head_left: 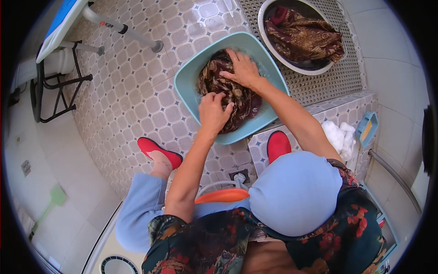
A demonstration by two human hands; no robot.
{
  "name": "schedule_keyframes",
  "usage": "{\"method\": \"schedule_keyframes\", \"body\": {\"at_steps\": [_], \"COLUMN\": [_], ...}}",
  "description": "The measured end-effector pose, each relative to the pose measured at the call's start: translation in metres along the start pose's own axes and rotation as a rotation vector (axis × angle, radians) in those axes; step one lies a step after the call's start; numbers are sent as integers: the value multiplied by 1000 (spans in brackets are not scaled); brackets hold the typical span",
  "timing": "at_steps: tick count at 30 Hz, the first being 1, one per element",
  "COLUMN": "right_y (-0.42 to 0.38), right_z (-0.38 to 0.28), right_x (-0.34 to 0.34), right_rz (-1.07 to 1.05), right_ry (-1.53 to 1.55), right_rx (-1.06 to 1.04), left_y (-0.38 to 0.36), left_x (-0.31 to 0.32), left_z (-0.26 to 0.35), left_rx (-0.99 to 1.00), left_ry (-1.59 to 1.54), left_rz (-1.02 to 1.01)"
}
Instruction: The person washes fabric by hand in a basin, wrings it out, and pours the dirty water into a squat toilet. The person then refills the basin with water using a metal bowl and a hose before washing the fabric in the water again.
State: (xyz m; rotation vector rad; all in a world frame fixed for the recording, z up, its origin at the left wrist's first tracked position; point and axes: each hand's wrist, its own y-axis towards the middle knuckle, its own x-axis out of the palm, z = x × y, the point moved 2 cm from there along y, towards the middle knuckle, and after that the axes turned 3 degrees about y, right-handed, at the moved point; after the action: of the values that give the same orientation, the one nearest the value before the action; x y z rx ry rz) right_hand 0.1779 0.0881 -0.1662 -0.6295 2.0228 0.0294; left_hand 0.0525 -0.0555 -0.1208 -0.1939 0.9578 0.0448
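Observation:
A teal plastic basin (189,75) stands on the patterned tile floor, tilted against a low tiled step. Inside it lies a wet brown patterned cloth (237,98) in water. My left hand (212,112) has its fingers curled into the near part of the cloth and grips it. My right hand (244,68) lies flat on the far part of the cloth, fingers spread, pressing it down. My feet in red slippers (159,153) rest on either side of the basin's near edge.
A metal basin (263,34) holding another brown patterned cloth (303,39) sits on a perforated mat (346,77) at the back right. White lumps (340,134) and a teal soap dish (368,125) rest on the step. A blue-topped metal frame (64,27) stands far left.

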Motion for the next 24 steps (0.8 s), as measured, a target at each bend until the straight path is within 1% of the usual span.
{"method": "schedule_keyframes", "body": {"at_steps": [1,2,3,4,5,6,7,8,10,11,12,13,14,15,16,17,18,19,20,22,23,24], "right_y": [-1,-2,-5,-3,0,-2,-5,-8,-12,-11,-12,-15,-17,-17,-17,-22,-29,-37,-47,-74,-90,-104], "right_z": [-3,-4,-2,2,5,5,6,8,13,15,17,19,19,16,14,8,-6,-25,-42,-74,-90,-104], "right_x": [3,5,7,6,7,8,10,10,7,6,3,2,-2,-9,-16,-16,-23,-31,-37,-45,-53,-60], "right_rz": [-8,-9,11,47,61,67,74,80,190,190,101,7,5,-6,-17,-43,-38,-78,-117,-78,-94,-111], "right_ry": [-113,-108,-113,-125,-127,-134,-141,-139,-80,-78,8,92,92,345,599,832,840,813,785,626,598,568], "right_rx": [-3,-7,-13,-22,-31,15,61,56,43,45,81,114,111,0,-111,-98,-89,-211,-330,-512,-485,-459], "left_y": [-1,-3,0,6,12,13,14,12,8,4,4,3,4,7,11,14,16,19,22,33,37,38], "left_x": [11,20,23,23,25,25,27,26,24,32,27,25,22,18,14,12,12,9,7,-2,-10,-8], "left_z": [-2,-4,-4,-5,-8,-10,-18,-23,-43,-58,-55,-51,-44,-41,-40,-37,-33,-27,-26,-20,-12,-9], "left_rx": [66,130,112,120,54,-22,-41,-39,-132,-309,-312,-536,-752,-755,-752,-864,-979,-1158,-1163,-724,-541,-545], "left_ry": [98,196,224,228,205,180,80,84,-378,-450,-449,-824,-1199,-1233,-1230,-1411,-1588,-1599,-1584,-1868,-2011,-2009], "left_rz": [57,111,67,80,-44,-176,-168,-161,251,279,274,176,71,-57,-57,-91,-130,-98,-108,-259,-446,-457]}}
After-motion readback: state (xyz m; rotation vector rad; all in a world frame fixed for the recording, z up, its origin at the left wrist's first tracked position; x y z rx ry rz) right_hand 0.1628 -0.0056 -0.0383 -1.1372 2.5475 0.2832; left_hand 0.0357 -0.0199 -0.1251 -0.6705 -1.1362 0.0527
